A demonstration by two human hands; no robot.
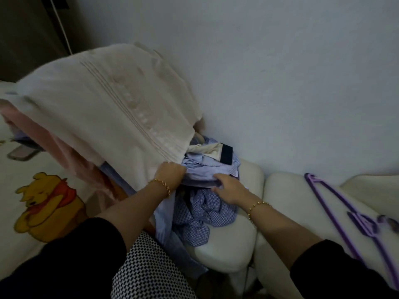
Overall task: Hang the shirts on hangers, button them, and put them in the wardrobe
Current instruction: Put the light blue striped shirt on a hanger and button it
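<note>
Clenching cream pleated shirt (108, 100) in left hand (170, 173), resting straight-fingered right hand (228, 188) on pale-blue striped shirt (200, 178), with purple plastic hangers (362, 222) rightward, nearer right hand.

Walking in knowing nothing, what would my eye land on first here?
A big cream shirt is raised high on the left, and the left hand grips it at its lower edge. Just beside it, the right hand touches a heap of blue shirts on a white cushion. Purple hangers lie at the right, and a yellow cartoon bear shows on the bedding at far left.
</note>
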